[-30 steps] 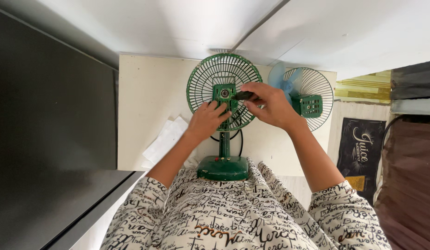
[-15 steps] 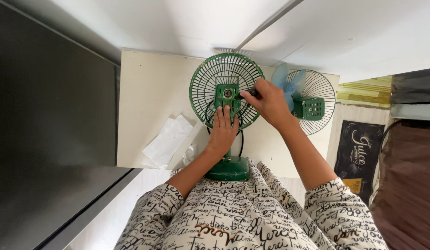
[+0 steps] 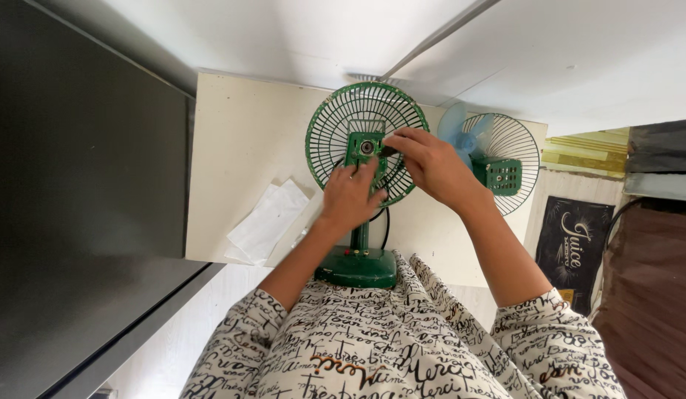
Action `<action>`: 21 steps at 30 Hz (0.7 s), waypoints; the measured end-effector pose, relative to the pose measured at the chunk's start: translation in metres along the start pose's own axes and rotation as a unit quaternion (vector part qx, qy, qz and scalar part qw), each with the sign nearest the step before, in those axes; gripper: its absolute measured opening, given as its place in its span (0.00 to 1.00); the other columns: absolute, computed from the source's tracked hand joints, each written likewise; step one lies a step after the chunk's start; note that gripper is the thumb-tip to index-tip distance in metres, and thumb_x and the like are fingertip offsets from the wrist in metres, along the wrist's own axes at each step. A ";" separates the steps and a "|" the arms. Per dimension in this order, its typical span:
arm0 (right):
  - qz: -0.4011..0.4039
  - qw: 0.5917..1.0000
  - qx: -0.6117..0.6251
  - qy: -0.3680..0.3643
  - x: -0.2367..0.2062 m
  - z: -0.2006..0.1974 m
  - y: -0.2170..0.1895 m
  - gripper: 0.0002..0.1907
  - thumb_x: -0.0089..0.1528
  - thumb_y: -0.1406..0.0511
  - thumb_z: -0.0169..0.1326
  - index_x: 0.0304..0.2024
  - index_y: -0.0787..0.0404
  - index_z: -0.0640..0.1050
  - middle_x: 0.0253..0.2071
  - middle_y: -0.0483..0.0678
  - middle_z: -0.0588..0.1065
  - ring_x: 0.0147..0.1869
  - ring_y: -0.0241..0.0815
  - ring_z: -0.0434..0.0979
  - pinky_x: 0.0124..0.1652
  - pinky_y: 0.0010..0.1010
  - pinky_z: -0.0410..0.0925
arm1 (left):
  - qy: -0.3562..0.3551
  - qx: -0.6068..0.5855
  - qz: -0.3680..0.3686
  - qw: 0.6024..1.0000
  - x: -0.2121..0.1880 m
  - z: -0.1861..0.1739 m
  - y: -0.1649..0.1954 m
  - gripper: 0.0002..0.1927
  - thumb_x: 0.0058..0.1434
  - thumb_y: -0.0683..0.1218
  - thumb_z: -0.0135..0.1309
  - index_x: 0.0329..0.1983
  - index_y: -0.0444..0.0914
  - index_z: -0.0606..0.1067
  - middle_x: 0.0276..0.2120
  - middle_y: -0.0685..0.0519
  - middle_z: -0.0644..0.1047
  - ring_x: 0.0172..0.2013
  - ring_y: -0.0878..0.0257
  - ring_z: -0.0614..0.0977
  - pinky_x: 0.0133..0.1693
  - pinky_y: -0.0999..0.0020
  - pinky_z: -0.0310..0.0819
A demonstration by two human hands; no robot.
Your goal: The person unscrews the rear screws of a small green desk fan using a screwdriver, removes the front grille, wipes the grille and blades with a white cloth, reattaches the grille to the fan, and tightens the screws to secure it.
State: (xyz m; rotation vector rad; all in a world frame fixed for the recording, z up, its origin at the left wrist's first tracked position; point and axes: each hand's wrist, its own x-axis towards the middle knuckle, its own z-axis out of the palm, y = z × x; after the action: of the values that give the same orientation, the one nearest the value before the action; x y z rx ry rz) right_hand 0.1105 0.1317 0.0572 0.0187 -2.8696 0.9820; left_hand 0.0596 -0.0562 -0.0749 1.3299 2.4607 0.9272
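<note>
Left hand (image 3: 352, 198) hides the green fan (image 3: 366, 140) motor's lower part

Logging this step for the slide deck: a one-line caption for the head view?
Both hands, left hand and right hand, work at the motor block of a green fan on a table.

left hand (image 3: 352, 196) flat, right hand (image 3: 431, 164) pinching — arms raised

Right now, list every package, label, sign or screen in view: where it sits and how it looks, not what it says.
Dark sign: far right, beyond the table's edge; upright rectangle, black with pale script.
Plastic sleeves: flat on the cream table, left of the green fan; clear to whitish, rectangular, overlapping.
No screen shows.
</note>
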 end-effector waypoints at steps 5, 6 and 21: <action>0.041 0.999 0.031 -0.018 -0.003 0.001 -0.002 0.14 0.61 0.71 0.60 0.50 0.55 0.80 0.55 0.54 0.73 0.46 0.50 0.80 0.44 0.37 0.75 | -0.005 -0.005 -0.040 0.999 0.030 -0.015 -0.013 0.34 0.66 0.46 0.53 0.75 0.49 0.58 0.24 0.48 0.79 0.26 0.46 0.80 0.37 0.51 0.76; 0.025 0.999 0.036 -0.014 -0.004 0.001 -0.001 0.14 0.62 0.72 0.59 0.50 0.54 0.80 0.53 0.53 0.72 0.47 0.49 0.80 0.44 0.36 0.75 | -0.018 0.019 -0.032 0.999 0.033 -0.015 -0.014 0.34 0.66 0.47 0.53 0.75 0.51 0.58 0.22 0.48 0.78 0.24 0.46 0.80 0.33 0.51 0.75; 0.093 0.994 0.060 -0.002 0.004 -0.003 -0.012 0.14 0.62 0.67 0.62 0.48 0.62 0.77 0.50 0.54 0.75 0.43 0.51 0.81 0.43 0.38 0.74 | 0.029 -0.030 -0.066 0.997 0.042 -0.016 -0.007 0.17 0.68 0.56 0.53 0.59 0.53 0.74 0.19 0.51 0.77 0.21 0.49 0.80 0.23 0.53 0.71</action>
State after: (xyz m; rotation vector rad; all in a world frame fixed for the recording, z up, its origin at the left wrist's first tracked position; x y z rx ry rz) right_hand 0.1076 0.1239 0.0672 -0.2418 -2.8523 1.1860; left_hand 0.0233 -0.0320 -0.0612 1.1208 2.5079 1.0102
